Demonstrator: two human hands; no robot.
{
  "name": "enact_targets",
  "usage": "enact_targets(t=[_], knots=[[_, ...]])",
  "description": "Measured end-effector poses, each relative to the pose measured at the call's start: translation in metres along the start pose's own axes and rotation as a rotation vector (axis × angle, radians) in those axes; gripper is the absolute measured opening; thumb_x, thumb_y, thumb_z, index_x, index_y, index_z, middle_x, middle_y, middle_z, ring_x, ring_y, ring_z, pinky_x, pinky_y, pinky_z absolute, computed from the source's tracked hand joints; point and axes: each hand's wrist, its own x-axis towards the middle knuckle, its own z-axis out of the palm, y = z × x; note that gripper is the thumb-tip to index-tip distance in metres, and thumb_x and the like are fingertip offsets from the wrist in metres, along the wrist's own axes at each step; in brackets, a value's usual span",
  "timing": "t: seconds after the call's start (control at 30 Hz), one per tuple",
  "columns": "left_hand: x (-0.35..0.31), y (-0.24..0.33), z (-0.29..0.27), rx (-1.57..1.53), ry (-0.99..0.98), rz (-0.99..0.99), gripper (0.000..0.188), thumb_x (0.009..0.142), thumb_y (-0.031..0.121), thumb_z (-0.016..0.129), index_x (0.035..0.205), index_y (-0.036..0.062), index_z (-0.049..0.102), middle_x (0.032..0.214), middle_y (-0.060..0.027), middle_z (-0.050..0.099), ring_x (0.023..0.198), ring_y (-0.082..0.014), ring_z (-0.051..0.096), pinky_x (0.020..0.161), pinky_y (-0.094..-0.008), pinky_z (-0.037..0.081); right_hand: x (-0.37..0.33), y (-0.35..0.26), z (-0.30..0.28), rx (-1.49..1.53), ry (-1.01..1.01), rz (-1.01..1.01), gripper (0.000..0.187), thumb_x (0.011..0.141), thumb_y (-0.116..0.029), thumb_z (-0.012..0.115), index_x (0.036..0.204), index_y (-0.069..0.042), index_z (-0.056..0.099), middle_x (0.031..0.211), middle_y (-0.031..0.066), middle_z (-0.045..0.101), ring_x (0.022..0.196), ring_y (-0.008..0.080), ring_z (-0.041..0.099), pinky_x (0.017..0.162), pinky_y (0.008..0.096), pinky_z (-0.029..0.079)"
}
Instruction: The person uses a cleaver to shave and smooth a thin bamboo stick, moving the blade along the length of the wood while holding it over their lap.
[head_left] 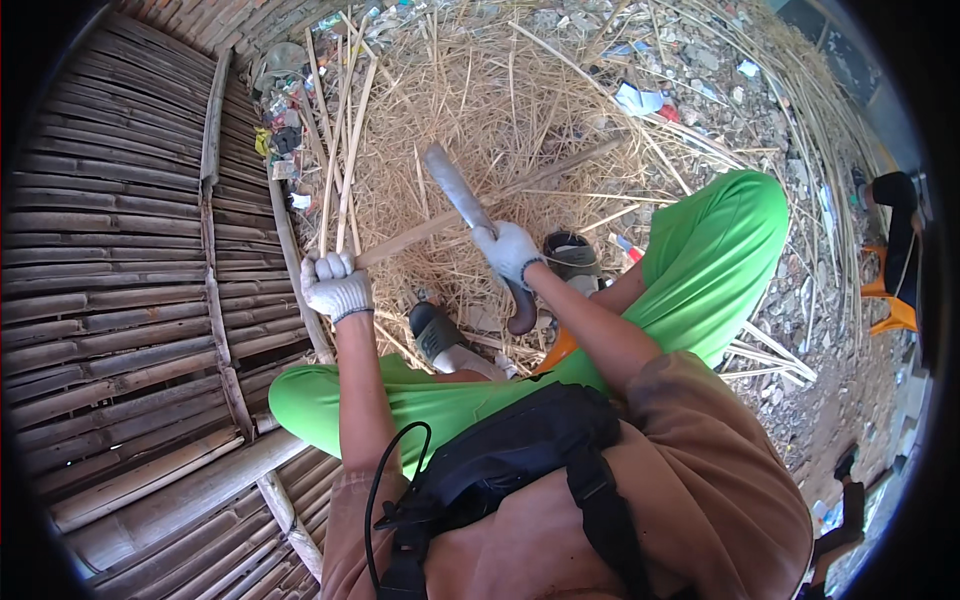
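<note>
My left hand, in a white knitted glove, is closed around the near left end of a flat bamboo strip. The strip slants away up to the right, over the shavings. In my right hand, also gloved, is a machete with a broad grey blade and a dark curved handle. The fingers wrap the machete where handle and blade meet. Its blade points up and to the left and crosses the strip; whether the two touch, I cannot tell.
A bamboo-slat panel runs along the left. Pale shavings cover the ground ahead, with long bamboo strips and litter around. My sandalled feet are close below the strip. At the far right, a person sits on an orange stool.
</note>
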Motion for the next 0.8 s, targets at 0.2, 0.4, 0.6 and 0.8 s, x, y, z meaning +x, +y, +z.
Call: enact_targets(t=[0.2, 0.4, 0.6, 0.8], knots=[[0.012, 0.027, -0.018, -0.053, -0.134, 0.03, 0.022, 0.099, 0.023, 0.059, 0.083, 0.008, 0.06, 0.052, 0.0071, 0.023, 0.042, -0.0115, 0.017, 0.046, -0.0323, 0.021, 0.032, 0.02, -0.039, -0.078, 0.157, 0.05, 0.064, 0.099, -0.065, 0.058, 0.098, -0.004, 0.078, 0.08, 0.0186, 0.077, 0.08, 0.0358, 0.078, 0.073, 0.047, 0.059], [0.007, 0.025, -0.009, -0.07, -0.194, 0.052, 0.016, 0.097, 0.017, 0.061, 0.087, 0.0046, 0.061, 0.052, 0.0061, 0.022, 0.043, -0.0115, 0.018, 0.045, -0.0305, 0.021, -0.013, -0.029, -0.015, 0.126, -0.092, 0.065, 0.066, 0.099, -0.063, 0.053, 0.11, -0.002, 0.078, 0.095, 0.0257, 0.078, 0.093, 0.0438, 0.077, 0.081, 0.052, 0.06], [0.012, 0.023, 0.001, -0.025, -0.244, 0.015, 0.02, 0.099, 0.022, 0.061, 0.094, 0.0025, 0.064, 0.055, 0.0057, 0.025, 0.047, -0.0129, 0.025, 0.052, -0.0335, 0.03, 0.004, -0.012, -0.014, -0.086, 0.024, -0.14, 0.06, 0.098, -0.061, 0.058, 0.112, -0.006, 0.078, 0.099, 0.0249, 0.078, 0.098, 0.0406, 0.077, 0.089, 0.0481, 0.058], [0.015, -0.014, -0.01, 0.023, 0.24, -0.042, 0.027, 0.099, 0.03, 0.062, 0.084, 0.0082, 0.059, 0.057, 0.0008, 0.036, 0.054, -0.0226, 0.035, 0.062, -0.0429, 0.042, 0.074, 0.096, -0.084, -0.046, 0.353, 0.217, 0.063, 0.099, -0.061, 0.06, 0.099, 0.0, 0.078, 0.075, 0.0186, 0.076, 0.07, 0.0331, 0.078, 0.065, 0.0442, 0.061]])
